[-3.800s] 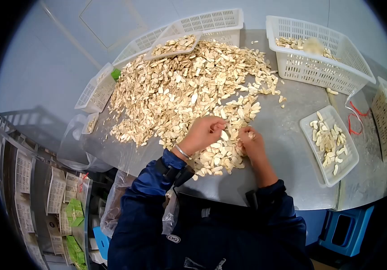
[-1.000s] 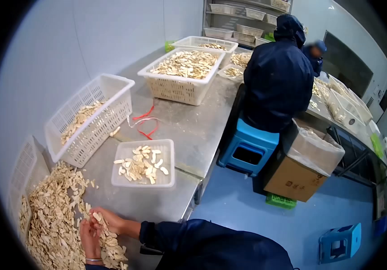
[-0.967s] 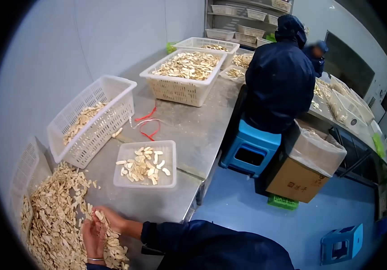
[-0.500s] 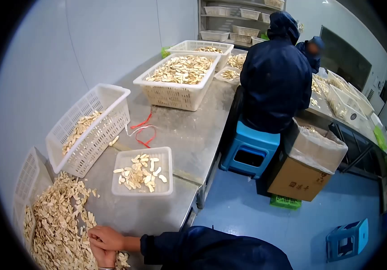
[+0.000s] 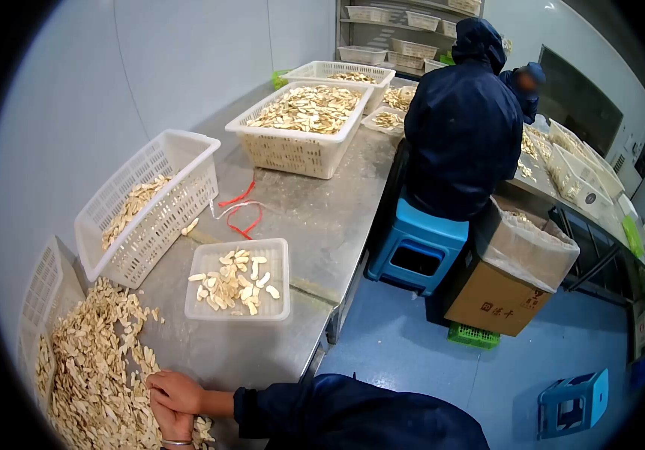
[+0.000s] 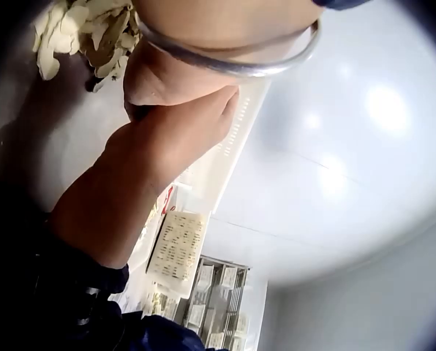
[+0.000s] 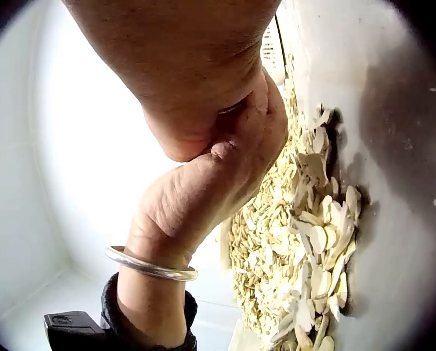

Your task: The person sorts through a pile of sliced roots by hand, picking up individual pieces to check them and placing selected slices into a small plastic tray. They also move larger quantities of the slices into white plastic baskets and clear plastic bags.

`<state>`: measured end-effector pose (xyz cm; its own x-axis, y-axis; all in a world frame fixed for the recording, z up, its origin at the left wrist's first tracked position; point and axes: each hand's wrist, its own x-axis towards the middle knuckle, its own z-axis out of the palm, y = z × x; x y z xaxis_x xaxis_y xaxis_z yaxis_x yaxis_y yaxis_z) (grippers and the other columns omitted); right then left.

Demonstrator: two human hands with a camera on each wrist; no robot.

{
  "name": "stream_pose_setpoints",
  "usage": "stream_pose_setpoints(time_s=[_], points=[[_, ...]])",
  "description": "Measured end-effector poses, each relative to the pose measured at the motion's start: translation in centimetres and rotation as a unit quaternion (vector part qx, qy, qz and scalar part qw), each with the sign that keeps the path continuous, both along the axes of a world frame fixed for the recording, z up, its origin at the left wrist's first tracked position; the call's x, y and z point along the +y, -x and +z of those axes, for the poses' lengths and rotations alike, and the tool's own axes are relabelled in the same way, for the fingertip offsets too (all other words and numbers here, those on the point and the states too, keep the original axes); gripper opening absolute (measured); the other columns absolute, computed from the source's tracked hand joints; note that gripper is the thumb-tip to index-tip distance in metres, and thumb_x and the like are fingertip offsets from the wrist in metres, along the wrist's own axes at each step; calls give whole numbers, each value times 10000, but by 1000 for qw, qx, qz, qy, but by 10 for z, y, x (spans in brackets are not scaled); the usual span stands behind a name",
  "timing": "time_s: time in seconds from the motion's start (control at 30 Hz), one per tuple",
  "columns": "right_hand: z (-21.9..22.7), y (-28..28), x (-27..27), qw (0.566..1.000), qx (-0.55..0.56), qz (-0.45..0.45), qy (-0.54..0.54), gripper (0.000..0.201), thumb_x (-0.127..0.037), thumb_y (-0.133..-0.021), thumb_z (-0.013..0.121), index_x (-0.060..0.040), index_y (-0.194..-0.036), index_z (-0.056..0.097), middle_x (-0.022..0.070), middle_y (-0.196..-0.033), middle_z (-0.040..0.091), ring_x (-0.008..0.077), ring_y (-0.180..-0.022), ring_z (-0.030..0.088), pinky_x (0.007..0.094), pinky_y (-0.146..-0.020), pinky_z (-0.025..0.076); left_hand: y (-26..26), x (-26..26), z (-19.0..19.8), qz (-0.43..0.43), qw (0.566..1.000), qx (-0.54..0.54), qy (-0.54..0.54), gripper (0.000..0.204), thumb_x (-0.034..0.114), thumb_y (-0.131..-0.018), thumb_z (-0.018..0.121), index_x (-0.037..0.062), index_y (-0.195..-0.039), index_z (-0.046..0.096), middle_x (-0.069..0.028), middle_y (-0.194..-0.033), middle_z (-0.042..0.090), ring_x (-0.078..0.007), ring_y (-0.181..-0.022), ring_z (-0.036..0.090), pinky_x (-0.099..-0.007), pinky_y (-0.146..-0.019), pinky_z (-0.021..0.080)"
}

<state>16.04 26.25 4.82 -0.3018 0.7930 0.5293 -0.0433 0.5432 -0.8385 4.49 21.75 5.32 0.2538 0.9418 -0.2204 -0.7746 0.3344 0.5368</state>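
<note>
At the bottom left of the head view, my right hand (image 5: 176,391) lies over my left hand (image 5: 172,421), its fingers bent around it. The left wrist carries a silver bangle (image 7: 148,265). In the right wrist view, the left hand (image 7: 192,197) reaches up from below and meets the underside of the right hand (image 7: 181,80). Any small thing between the palms is hidden. Pale, curved dried slices (image 5: 97,360) lie heaped beside and beneath the hands. A shallow white tray (image 5: 283,307) with loose slices stands on the metal table just beyond.
A slatted white basket (image 5: 165,225) tilts by the wall, partly filled. Behind it stands a fuller basket (image 5: 292,150); red and white string (image 5: 244,217) lies between. A person (image 5: 457,127) sits on a blue stool (image 5: 420,247) beside a lined carton (image 5: 499,296). Another stool (image 5: 574,405) stands on the floor.
From looking down at the heap, my head view has turned rightward. The right hand showed a slice one second ago; since then both hands have folded together and the slice is out of sight.
</note>
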Motion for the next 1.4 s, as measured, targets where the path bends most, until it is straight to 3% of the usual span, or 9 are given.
stream_pose_setpoints(time_s=[0.3, 0.6, 0.77, 0.8, 0.83, 0.87, 0.93, 1.13, 1.4], points=[[-6, 5, 1, 1000, 0, 8, 15, 144, -185, -900, 564, -50, -948, 554, 177, -884, 618, 400, -920, 582, 481, -788, 474, -12, -1, 9, 70, 995, 66, 29, 348, 340, -1067, 446, 92, -1288, 546, -81, -1267, 597, -223, -1194, 566, -409, -1068, 465], [22, -12, -11, 998, 0, 50, 44, 408, -189, -929, 578, -46, -1308, 530, 166, -1164, 607, 365, -1076, 582, 427, -925, 477, -25, -6, 8, 149, 988, 45, 19, 346, 320, -1051, 430, 76, -1272, 536, -79, -1254, 594, -193, -1184, 578, -358, -1020, 499], [0, -4, -6, 997, 62, 11, -50, 444, -154, -904, 651, -46, -1323, 550, 211, -1303, 582, 372, -1229, 558, 423, -1046, 455, -1, -25, -15, 97, 993, 63, -3, 388, 314, -1052, 444, 41, -1320, 511, -98, -1259, 591, -204, -1187, 581, -381, -1047, 486], [5, -8, -7, 995, 76, 6, -62, 421, -129, -887, 666, -26, -1284, 568, 232, -1291, 579, 402, -1226, 556, 441, -1044, 460, 19, -26, -42, 46, 981, -188, -20, 351, 251, -1018, 506, 3, -1264, 541, -101, -1153, 629, -210, -1082, 620, -375, -1006, 504], [9, -15, 6, 954, -32, -67, -291, 376, -101, -888, 664, 0, -1240, 579, 234, -1223, 602, 418, -1189, 568, 439, -1024, 471, -6, -31, 4, 182, 969, -130, 107, 287, 187, -979, 544, 0, -1196, 566, -97, -1052, 645, -225, -982, 636, -383, -973, 516], [5, -10, 4, 953, -77, -89, -280, 185, -88, -881, 615, -47, -1029, 718, 194, -1240, 614, 359, -1185, 586, 437, -1014, 470, -4, -36, 16, 177, 959, -203, 94, 238, 169, -975, 537, -11, -1130, 556, -117, -1072, 616, -252, -1031, 613, -402, -980, 515], [20, -5, 3, 995, 59, -4, 81, 346, -78, -927, 599, -13, -1267, 597, 125, -1113, 624, 268, -1068, 602, 389, -928, 489, 7, -43, 23, 246, 943, -207, 83, 218, 184, -991, 515, -21, -1062, 536, -154, -1106, 561, -298, -1098, 566, -443, -1010, 505], [16, 8, -5, 984, 81, 52, 147, 401, -122, -1022, 525, 13, -1394, 462, 71, -1077, 633, 128, -936, 596, 261, -793, 480, 122, -65, 62, 352, 900, -254, -25, 251, 229, -1025, 459, -7, -975, 531, -163, -1006, 571, -297, -961, 589, -461, -947, 561], [-2, 15, 3, 978, 95, 70, 174, 396, -169, -1036, 509, 20, -1380, 463, 70, -1039, 631, 95, -801, 562, 234, -671, 461, 259, -44, 142, 538, 838, -37, -82, 268, 216, -1055, 383, 5, -982, 530, -187, -1046, 580, -290, -937, 610, -433, -933, 577]])
